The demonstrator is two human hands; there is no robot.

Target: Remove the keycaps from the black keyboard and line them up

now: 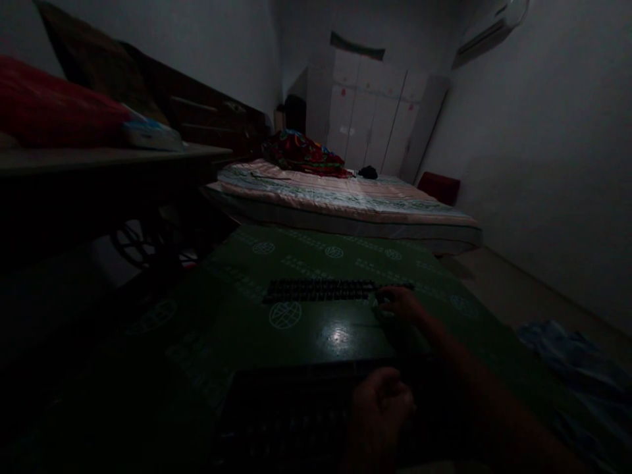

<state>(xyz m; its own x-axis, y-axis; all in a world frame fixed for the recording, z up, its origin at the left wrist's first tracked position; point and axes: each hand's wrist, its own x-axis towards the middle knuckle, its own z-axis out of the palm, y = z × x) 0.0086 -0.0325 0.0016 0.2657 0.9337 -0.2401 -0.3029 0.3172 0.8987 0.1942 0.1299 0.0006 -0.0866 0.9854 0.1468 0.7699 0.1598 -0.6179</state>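
Note:
A dark keyboard [286,421] lies at the near edge of a green board, its details mostly lost in shadow. Over its right part is my left hand [380,405], fingers curled in; whatever they may hold is hidden. Farther out, several black keycaps [320,289] are lined up in rows on the board. My right hand [401,303] reaches to the right end of these rows, its fingertips closed around what looks like one black keycap [381,296]. A few more dark keycaps show just beyond that hand.
The green printed board [306,336] carries everything. Behind it stands a bed [355,204] with a red patterned blanket [306,155]. On the left, a shelf-like table [207,153] holds a red bag [54,108]. Crumpled cloth [573,355] lies at right. The room is dim.

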